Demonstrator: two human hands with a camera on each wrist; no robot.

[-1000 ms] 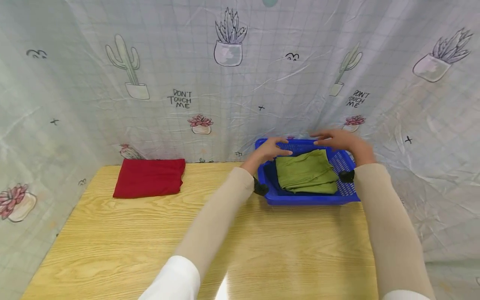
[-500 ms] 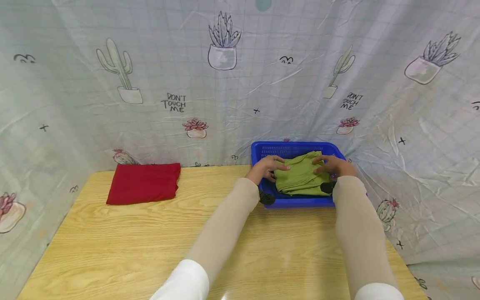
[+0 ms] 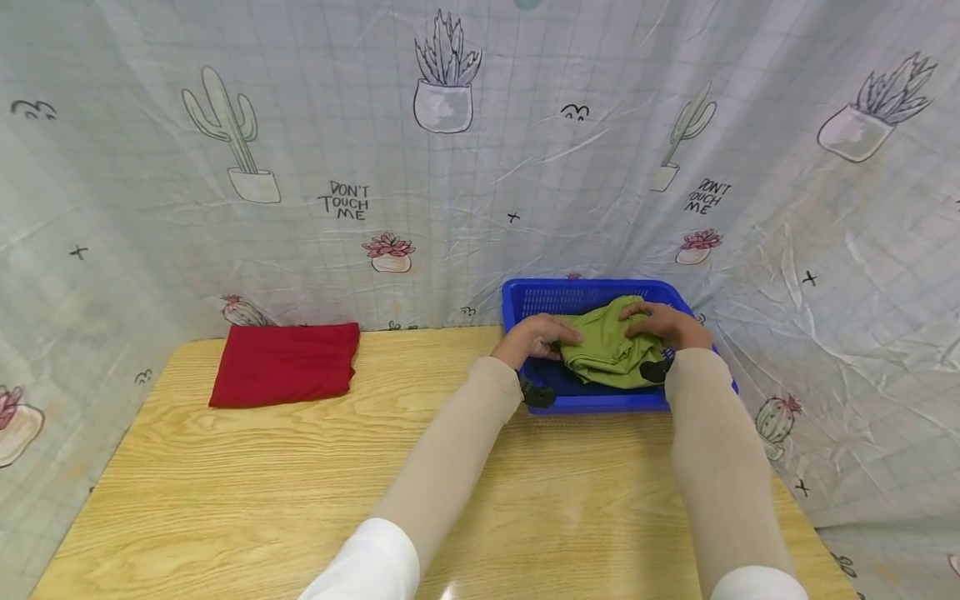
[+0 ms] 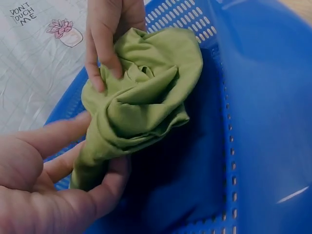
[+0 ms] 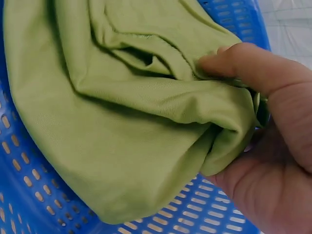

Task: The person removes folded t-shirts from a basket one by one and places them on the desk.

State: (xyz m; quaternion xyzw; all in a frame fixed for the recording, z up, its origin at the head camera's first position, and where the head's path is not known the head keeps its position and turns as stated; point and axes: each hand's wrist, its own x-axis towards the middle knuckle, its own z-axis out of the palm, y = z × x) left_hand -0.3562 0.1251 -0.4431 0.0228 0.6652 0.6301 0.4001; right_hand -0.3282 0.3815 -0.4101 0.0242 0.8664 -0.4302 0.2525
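A green cloth (image 3: 606, 346), bunched up with loose folds, is held between both hands inside the blue plastic basket (image 3: 600, 406). My left hand (image 3: 536, 338) grips its left end, thumb on one side and fingers curled underneath in the left wrist view. At the opposite end, my right hand (image 3: 670, 323) pinches the cloth between thumb and fingers; a stitched seam (image 5: 168, 46) shows near that grip. Beneath the green cloth, a dark blue cloth (image 4: 170, 185) lies on the basket's bottom.
A folded red cloth (image 3: 285, 365) lies at the back left of the wooden table (image 3: 300, 483). A curtain (image 3: 480, 167) printed with cacti hangs right behind the basket and along both sides.
Both hands have come down from above the basket onto the green cloth and taken hold of it. The cloth has gone from lying flat to bunched and partly lifted.
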